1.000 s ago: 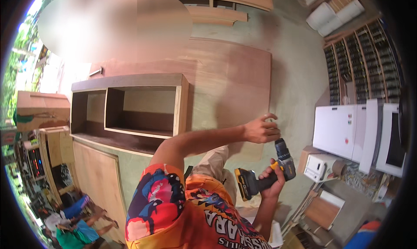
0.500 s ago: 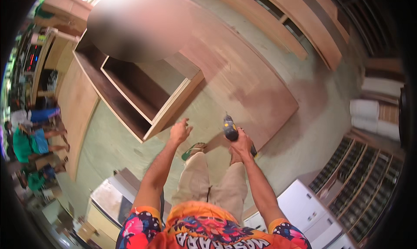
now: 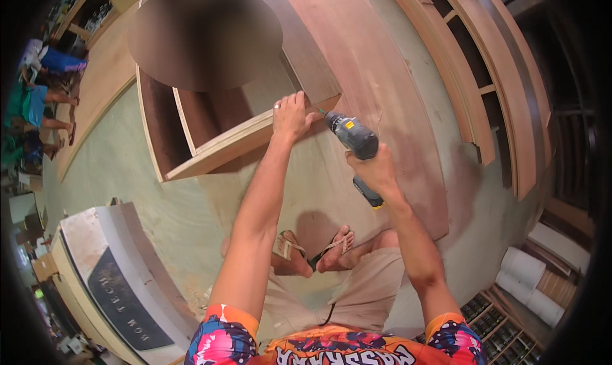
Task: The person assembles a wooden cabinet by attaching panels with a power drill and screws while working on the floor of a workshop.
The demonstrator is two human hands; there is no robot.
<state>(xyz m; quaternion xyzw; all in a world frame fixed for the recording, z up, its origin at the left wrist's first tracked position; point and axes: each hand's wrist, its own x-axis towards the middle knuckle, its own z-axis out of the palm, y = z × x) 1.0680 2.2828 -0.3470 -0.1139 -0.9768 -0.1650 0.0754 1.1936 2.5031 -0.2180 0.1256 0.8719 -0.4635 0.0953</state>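
My right hand (image 3: 376,171) grips a dark cordless drill (image 3: 354,135) by its handle. The bit at its tip points toward the right end of a wooden cabinet frame (image 3: 229,143), close to the near board; whether it touches cannot be made out. My left hand (image 3: 291,118), with a ring on one finger, is wrapped over the top edge of that board, just left of the bit. The frame is open, with a dark interior and a divider. A blurred oval hides its far part.
A large flat wooden panel (image 3: 408,155) lies on the floor beneath and right of the frame. Long wooden frames (image 3: 503,91) stand at the far right, white rolls (image 3: 532,276) at the right. A light-coloured machine (image 3: 121,231) stands at the near left; several people (image 3: 51,104) are at the far left.
I have stepped closer to the frame. My left hand has come to rest on its near edge, and the drill has moved up beside it, tip turned toward the board.
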